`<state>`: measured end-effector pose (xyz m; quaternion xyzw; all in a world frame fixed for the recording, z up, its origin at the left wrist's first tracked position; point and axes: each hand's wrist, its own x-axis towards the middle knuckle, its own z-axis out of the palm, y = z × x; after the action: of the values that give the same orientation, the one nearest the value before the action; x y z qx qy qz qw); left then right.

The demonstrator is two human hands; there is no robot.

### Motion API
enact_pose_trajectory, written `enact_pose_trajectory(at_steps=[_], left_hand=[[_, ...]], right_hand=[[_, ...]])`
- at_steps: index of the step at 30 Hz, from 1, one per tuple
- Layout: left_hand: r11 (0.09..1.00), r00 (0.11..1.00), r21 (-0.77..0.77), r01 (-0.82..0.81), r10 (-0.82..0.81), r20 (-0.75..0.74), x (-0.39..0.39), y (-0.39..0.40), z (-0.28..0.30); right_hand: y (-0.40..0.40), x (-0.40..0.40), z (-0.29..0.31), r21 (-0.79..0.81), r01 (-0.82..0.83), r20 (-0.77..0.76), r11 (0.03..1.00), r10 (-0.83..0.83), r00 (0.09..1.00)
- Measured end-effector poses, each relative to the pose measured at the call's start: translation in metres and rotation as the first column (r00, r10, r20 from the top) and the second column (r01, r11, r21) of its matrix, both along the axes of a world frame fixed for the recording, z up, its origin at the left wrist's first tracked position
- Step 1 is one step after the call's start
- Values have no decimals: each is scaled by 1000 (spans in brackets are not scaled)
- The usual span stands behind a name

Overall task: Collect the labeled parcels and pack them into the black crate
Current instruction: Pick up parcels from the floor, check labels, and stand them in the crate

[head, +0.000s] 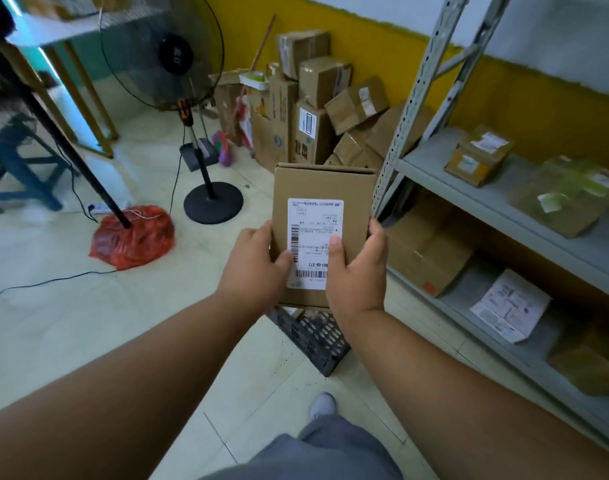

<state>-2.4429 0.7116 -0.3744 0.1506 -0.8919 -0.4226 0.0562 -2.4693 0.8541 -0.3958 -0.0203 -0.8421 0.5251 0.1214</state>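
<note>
Here, nearest the camera, both forearms reach forward and hold a labeled parcel (322, 216) in the air between the two hands. The left hand (256, 268) grips its left edge, thumb pressed on the label's lower left corner. The right hand (356, 268) clasps the right edge, thumb lying over the label (315, 237), fingers curled round the side. Directly below the parcel sits the black crate (316, 341) on the tiled floor. To the right stands a grey shelf (524, 209) bearing more boxes. Farther off, stacked cartons (316, 109) lean against the yellow wall beside a standing fan (164, 53).
</note>
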Motion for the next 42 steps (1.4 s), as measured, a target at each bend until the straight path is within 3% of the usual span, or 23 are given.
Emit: enact_pose_trajectory(at_steps=[7,12,18,24,30,38,42], left_hand=[[1000,999,17,-7,6,53,-125,-3,-4],[976,997,214,40,-53,54,-189,6,-14],[928,948,254,273,-304,93,-286,-2,-38],[804,804,307,508,-571,165,-364,-12,-90],[773,662,347,531,-634,399,-394,-10,-210],[797,537,219,563,-554,636,-382,-16,-478],[737,444,170,654,-556,703,-374,-20,-598]], right_hand=[[-4,-126,-12,90,37,-6,995,-36,999],[6,-189,-24,120,124,25,985,-128,991],[2,-247,-46,127,362,64,924,-372,926],[-11,-281,-97,169,578,136,798,-600,788],[-25,-289,-217,358,625,304,694,-720,624],[-44,-294,-460,466,425,555,776,-630,544],[-43,-282,-574,436,400,668,806,-587,457]])
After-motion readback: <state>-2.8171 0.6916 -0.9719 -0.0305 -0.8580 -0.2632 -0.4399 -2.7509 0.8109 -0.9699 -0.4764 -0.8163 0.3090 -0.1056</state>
